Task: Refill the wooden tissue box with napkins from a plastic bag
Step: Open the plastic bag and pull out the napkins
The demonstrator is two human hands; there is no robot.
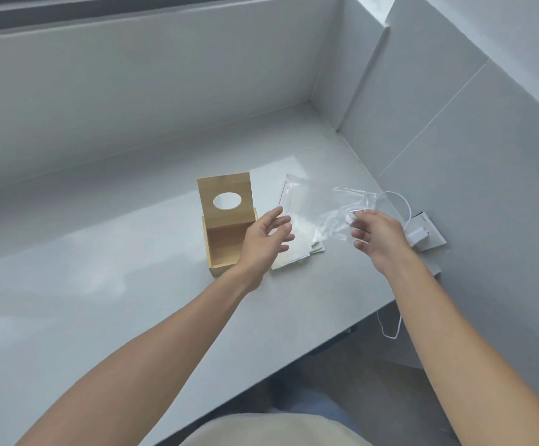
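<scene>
The wooden tissue box [226, 249] stands on the grey table with its lid [224, 196] raised upright; the lid has an oval hole. The box's inside looks empty. To its right a stack of white napkins [298, 244] lies flat on the table. A clear plastic bag [326, 204] with a red zip line hangs above the napkins. My right hand [374, 239] pinches the bag's right edge. My left hand [266, 239] hovers between box and napkins, fingers spread, holding nothing.
A white charger plug [417, 236] with a looping white cable [396, 201] sits at the table's right edge on a small white card. White partition walls [454, 140] close in the back and right. The table's near edge [261, 375] runs diagonally in front of me.
</scene>
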